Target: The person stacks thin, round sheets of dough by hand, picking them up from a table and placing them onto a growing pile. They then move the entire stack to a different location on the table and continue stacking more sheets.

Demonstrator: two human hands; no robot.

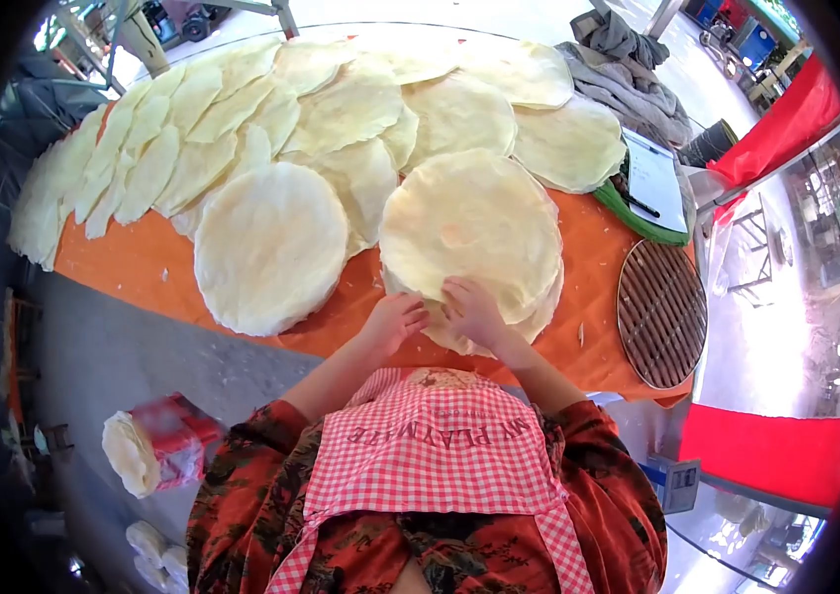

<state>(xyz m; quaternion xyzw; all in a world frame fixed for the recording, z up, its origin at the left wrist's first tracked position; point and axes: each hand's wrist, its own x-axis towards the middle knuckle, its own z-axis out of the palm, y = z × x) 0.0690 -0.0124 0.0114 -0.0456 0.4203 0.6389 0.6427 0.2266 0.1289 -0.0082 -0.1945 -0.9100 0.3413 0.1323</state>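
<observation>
A stack of thin, round, pale flatbreads (469, 213) lies in front of me on the orange-covered table. At its near edge, my right hand (474, 312) has its fingers bent and pinched on the rim of the upper sheet. Close beside it, my left hand (395, 322) curls its fingers on the same edge, a little to the left. The rim looks slightly lifted between the two hands, showing lower sheets beneath. Left of this stack sits a second round stack of flatbreads (269, 247), which neither hand touches.
Many overlapping flatbreads (341, 104) cover the back and left of the orange cloth (123, 262). To the right are a round slatted rack (662, 315), a notepad (652, 178) with a pen on a green tray, and grey cloth (628, 84). A red bag (177, 436) stands lower left.
</observation>
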